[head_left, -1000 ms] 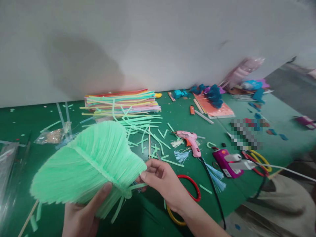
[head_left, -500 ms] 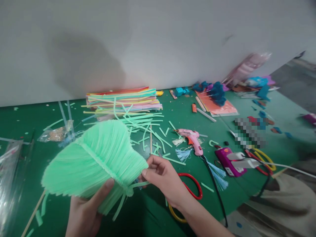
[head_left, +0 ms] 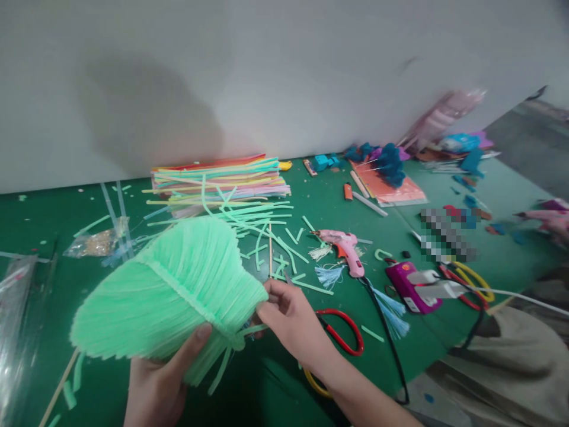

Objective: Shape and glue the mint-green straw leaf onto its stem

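My left hand (head_left: 160,379) comes up from below and grips the big green leaf (head_left: 151,308), thumb on top. My right hand (head_left: 288,317), fingers curled, pinches its edge, so the leaf sits left of that hand.

The single view looks out from the person's head, above the near side of the green table (head_left: 320,196), facing forward and down. It sits close to the left hand (head_left: 162,379) and right hand (head_left: 287,314), so the near edge of the view crops both arms, and the green fluffy leaf shape (head_left: 164,290) looms large at near left. Ahead, the grey wall (head_left: 284,71) spans most of the far part, its foot slanting upward toward the right. At far right the view reaches past the table to the floor (head_left: 528,133).
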